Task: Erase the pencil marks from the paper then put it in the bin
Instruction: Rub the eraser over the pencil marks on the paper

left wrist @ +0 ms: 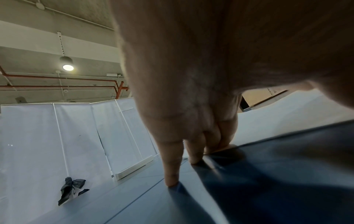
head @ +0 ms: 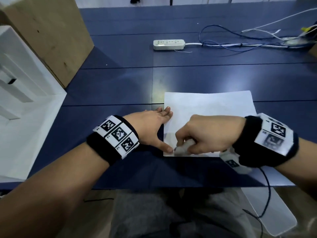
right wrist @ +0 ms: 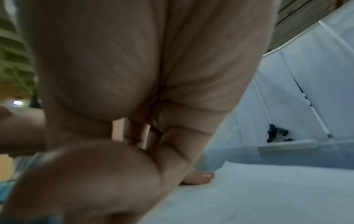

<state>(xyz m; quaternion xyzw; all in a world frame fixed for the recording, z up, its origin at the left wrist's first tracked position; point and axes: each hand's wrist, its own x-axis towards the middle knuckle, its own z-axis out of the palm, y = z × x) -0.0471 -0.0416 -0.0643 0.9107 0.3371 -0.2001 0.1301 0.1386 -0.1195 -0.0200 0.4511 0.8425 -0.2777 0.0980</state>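
Observation:
A white sheet of paper (head: 209, 110) lies flat on the dark blue table (head: 120, 83), near its front edge. My left hand (head: 154, 124) lies flat with straight fingers on the paper's left edge, thumb near the bottom-left corner. My right hand (head: 202, 134) grips a white eraser (head: 183, 148) with curled fingers and holds it against the paper's lower-left corner. In the left wrist view the fingertips (left wrist: 172, 178) press on the table and the paper's edge (left wrist: 218, 150). The right wrist view shows the curled right hand (right wrist: 134, 136) over the paper (right wrist: 268, 189). No pencil marks can be made out.
A white power strip (head: 169, 44) with white and blue cables (head: 240, 42) lies at the back. A cardboard panel (head: 49, 35) and a white structure (head: 20, 79) stand on the left. A thin black cable (head: 267, 191) hangs from my right wrist.

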